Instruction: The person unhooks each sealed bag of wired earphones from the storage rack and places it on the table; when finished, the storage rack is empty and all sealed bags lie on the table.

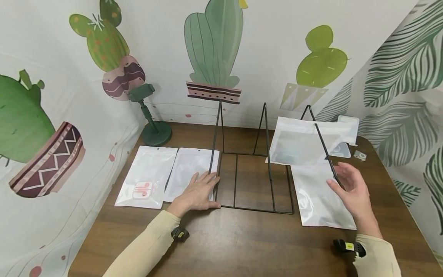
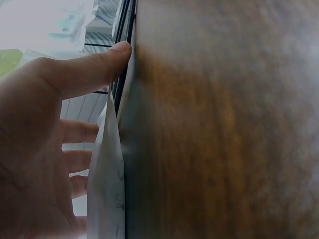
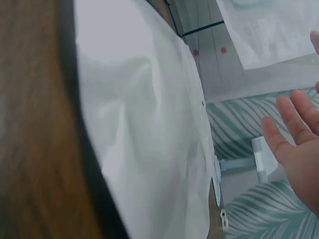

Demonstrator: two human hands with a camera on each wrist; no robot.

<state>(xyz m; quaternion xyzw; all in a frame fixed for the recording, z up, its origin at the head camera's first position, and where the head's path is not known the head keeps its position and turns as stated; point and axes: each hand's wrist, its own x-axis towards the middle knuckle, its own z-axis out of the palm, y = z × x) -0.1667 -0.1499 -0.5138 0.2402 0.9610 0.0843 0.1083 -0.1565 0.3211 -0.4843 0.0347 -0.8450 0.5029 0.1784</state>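
My left hand (image 1: pixel 205 189) lies flat, fingers spread, on a white pouch (image 1: pixel 189 169) beside the black wire rack (image 1: pixel 254 181). In the left wrist view its thumb (image 2: pixel 99 62) touches the rack's base wire (image 2: pixel 123 22) at the pouch's edge (image 2: pixel 107 189). My right hand (image 1: pixel 342 180) hovers open just above the table, palm turned left, next to the rack's right slanted wire (image 1: pixel 323 148). It holds nothing; its straight fingers (image 3: pixel 291 127) show above a flat white pouch (image 1: pixel 320 196) (image 3: pixel 144 124). Another white pouch (image 1: pixel 304 140) leans on the rack.
A pouch with pink earphones (image 1: pixel 146 177) lies at the far left. A green phone stand (image 1: pixel 152 129) stands at the back left. Small white packets (image 1: pixel 348 127) and a tiny item (image 1: pixel 360 155) sit at the back right. Printed cloth walls enclose the brown table (image 1: pixel 242 242).
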